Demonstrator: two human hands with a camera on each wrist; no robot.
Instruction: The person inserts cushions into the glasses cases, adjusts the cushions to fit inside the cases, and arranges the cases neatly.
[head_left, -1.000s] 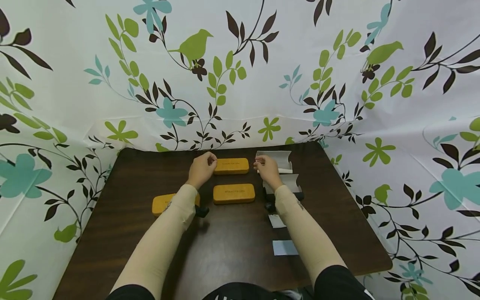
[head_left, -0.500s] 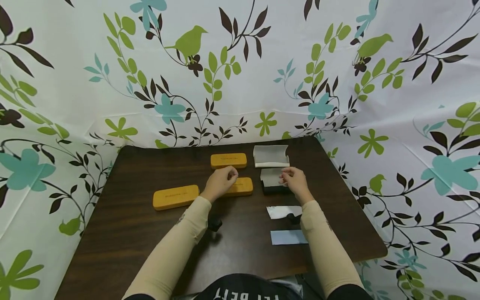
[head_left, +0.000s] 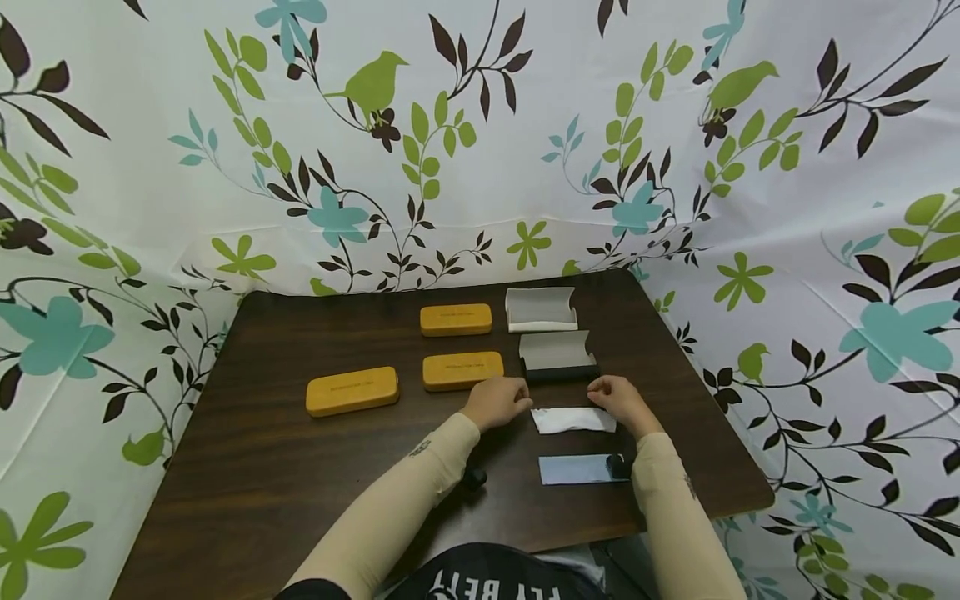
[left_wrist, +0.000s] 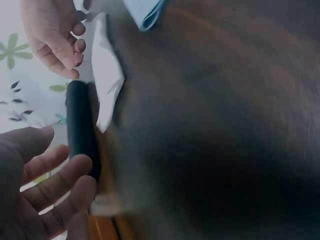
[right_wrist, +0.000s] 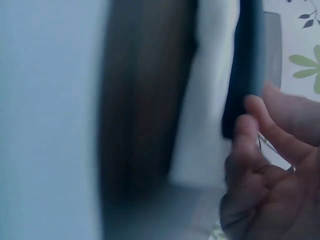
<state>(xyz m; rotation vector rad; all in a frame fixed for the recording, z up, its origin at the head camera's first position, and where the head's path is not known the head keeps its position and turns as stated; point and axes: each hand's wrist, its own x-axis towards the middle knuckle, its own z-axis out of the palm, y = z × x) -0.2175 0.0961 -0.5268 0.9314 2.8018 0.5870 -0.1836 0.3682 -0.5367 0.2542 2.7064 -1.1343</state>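
My left hand (head_left: 497, 402) hovers by the left end of a crumpled white cloth or packet (head_left: 573, 420), its fingers loosely bent around nothing in the left wrist view. Beyond the cloth's right end is my right hand (head_left: 622, 400), fingers relaxed, nothing visible in them. Just behind the white piece lies an opened dark case (head_left: 561, 372) with a pale inside. Farther back sits an opened white case (head_left: 542, 321). A light blue folded cloth (head_left: 573, 470) lies nearest the body, partly covered by the black wrist device.
Three yellow hard cases with small print are on the dark wooden table (head_left: 247, 475): one at the left (head_left: 352, 392), one at the middle (head_left: 462, 372) and one at the back (head_left: 455, 320). A patterned curtain (head_left: 480, 150) hangs behind and beside the table.
Both hands have come from the back of the table toward the body and to the right, past the cases to the white cloth or packet. The cases stay in place.
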